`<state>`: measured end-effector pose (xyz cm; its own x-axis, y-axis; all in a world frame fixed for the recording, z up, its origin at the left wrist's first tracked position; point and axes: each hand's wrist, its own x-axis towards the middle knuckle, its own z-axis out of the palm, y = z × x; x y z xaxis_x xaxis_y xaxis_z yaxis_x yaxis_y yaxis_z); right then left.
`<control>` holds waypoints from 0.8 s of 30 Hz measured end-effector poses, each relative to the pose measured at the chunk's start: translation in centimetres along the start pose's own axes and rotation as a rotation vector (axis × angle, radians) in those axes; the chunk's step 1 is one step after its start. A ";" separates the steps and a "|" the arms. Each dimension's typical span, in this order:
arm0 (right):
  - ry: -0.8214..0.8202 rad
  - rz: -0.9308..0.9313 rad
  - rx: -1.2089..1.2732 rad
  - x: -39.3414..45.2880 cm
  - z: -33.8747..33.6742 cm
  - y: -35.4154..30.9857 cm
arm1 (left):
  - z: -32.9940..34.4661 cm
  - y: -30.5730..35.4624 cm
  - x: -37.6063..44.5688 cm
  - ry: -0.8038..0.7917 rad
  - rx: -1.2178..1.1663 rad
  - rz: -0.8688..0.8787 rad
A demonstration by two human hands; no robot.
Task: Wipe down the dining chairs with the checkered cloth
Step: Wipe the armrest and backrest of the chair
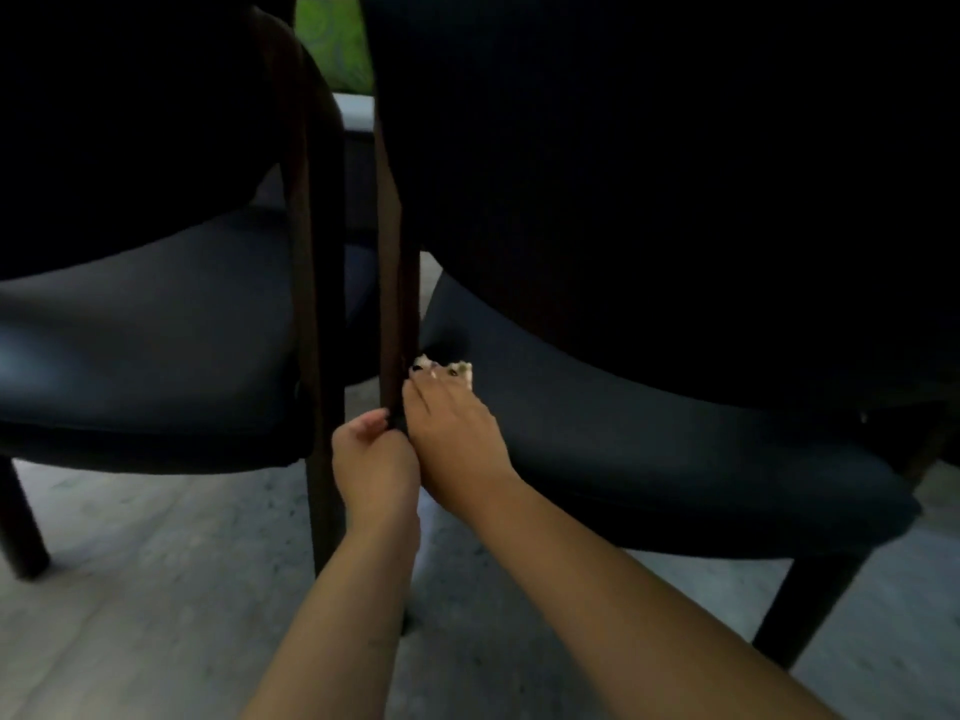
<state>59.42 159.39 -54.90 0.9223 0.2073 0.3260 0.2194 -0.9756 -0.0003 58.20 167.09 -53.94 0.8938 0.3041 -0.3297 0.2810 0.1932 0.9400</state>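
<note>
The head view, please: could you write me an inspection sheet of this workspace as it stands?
Surface: pale floor, blurred; dark blue seat of the right chair.
Job's things: cloth, mostly hidden under the right hand, on the seat beside the post; left chair alongside.
Clutter: nothing seen.
Hands: left hand grips the post near seat level; right hand presses the cloth, fingers forward.
Cables: nothing seen.
Surroundings: dim; green patterned patch between the chair backs, too blurred to identify.
</note>
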 end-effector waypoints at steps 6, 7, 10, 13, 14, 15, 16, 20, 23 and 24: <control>-0.064 -0.121 0.053 -4.4 -1.2 2.8 | 1.3 -1.4 -1.0 0.037 0.297 0.283; -0.054 -0.135 0.060 -5.4 -1.4 3.5 | 1.4 -1.7 -1.1 0.038 0.336 0.314; -0.002 -0.179 0.043 -8.6 -2.1 5.7 | 1.2 -2.3 -1.4 0.079 0.573 0.455; 0.072 -0.196 0.055 -11.3 -2.8 8.2 | 0.6 -3.3 -2.0 -0.049 0.801 0.642; 0.105 -0.195 0.056 -12.1 -3.0 9.1 | 0.4 -3.8 -2.1 -0.094 0.886 0.706; 0.128 -0.184 0.064 -12.9 -3.2 10.0 | 0.3 -4.2 -2.0 -0.125 0.961 0.755; 0.144 -0.165 0.072 -13.7 -3.4 11.0 | 0.2 -4.4 -1.9 -0.144 1.009 0.789; 0.184 -0.101 0.042 -16.7 -4.2 14.4 | 0.0 -4.7 -1.3 -0.141 1.051 0.851; 0.132 -0.015 0.014 -19.0 -4.8 16.8 | 0.1 -4.9 -1.2 -0.139 1.071 0.882; 0.119 0.014 0.008 -19.8 -5.1 17.6 | 0.1 -4.9 -1.2 -0.134 1.071 0.881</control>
<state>43.41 137.76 -56.57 0.8813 0.1831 0.4356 0.2094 -0.9778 -0.0127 55.79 165.68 -58.16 0.9234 -0.1518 0.3527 -0.3123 -0.8313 0.4598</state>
